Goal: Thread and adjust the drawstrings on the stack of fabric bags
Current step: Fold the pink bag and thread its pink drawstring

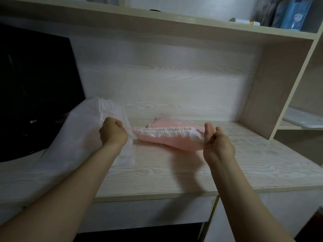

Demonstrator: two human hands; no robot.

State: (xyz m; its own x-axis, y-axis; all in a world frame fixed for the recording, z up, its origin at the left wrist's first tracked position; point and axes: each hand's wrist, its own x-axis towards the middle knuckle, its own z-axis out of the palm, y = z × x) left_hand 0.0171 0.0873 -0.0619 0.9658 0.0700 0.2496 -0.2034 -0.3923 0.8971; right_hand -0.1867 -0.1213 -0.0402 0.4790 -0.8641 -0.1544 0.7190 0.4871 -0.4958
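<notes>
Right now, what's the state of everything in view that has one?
pink bag: mouth gathered, held off the desk
drawstring: drawn out at the bag's left end
left hand: fisted round the drawstring
right hand: fingers straight, against the bag's right end
white bag: slumped on the desk, cord loose
monitor: screen dark

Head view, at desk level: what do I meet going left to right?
Black monitor → white bag → left hand → pink bag → right hand → shelf side panel.
</notes>
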